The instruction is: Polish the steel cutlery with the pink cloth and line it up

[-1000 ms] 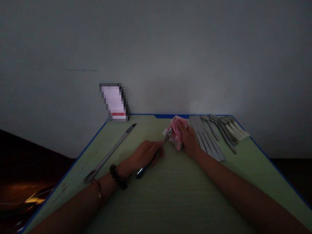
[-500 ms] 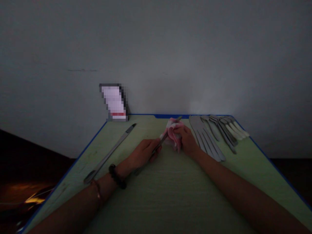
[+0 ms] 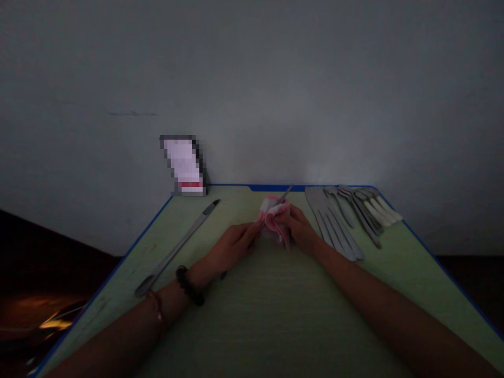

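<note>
Near the middle of the table, my left hand (image 3: 232,245) is closed around the handle of a slim metal table knife (image 3: 287,193). Most of the knife is hidden by my fingers and the cloth; only its tip shows beyond them. A crumpled pink and white cloth (image 3: 271,214) is wrapped about the blade. My right hand (image 3: 302,229) pinches this cloth against the knife from the right. Left of my left hand lies a long metal utensil (image 3: 181,244) with a dark upper tip, slanting across the table.
Several broad-bladed knives (image 3: 334,231) lie side by side right of my right hand. Beyond them are several spoons and forks (image 3: 360,210), some with pale handles. A blurred-out phone-like screen (image 3: 184,163) leans on the wall (image 3: 252,94). The greenish table (image 3: 268,315) has a blue edge.
The cloth and my right hand have slid down the knife toward my left hand. More of the tip now shows above the cloth, and the stretch between my hands is covered.
</note>
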A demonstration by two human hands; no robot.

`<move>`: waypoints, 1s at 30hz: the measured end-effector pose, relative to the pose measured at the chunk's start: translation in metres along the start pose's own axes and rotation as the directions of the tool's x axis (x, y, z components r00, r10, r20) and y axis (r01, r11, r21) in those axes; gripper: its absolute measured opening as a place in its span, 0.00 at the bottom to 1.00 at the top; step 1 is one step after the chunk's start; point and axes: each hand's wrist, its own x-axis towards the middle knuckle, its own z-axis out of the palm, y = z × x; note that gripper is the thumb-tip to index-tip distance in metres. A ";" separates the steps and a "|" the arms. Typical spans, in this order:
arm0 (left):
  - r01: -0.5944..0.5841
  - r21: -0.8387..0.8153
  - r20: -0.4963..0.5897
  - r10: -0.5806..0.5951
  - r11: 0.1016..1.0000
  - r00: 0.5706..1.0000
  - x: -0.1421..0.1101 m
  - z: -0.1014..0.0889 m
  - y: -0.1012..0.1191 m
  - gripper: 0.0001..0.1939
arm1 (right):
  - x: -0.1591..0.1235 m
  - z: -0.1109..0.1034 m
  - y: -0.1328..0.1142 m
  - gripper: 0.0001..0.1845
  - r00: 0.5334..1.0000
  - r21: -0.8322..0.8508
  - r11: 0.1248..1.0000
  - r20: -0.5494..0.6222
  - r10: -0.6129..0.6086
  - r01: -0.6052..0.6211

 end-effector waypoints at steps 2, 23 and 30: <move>-0.004 0.007 -0.004 0.004 1.000 1.000 0.000 0.000 -0.001 0.24 | 0.000 -0.001 0.001 0.06 1.000 -0.007 1.000 0.017 0.009 -0.009; -0.012 0.028 0.006 0.012 1.000 1.000 0.000 0.000 -0.001 0.24 | -0.003 0.003 -0.002 0.15 0.996 -0.153 0.987 0.075 -0.039 0.050; -0.094 0.074 0.057 0.090 0.993 0.994 -0.002 0.000 0.003 0.20 | -0.001 0.004 -0.005 0.16 0.991 -0.179 0.979 0.105 -0.085 0.103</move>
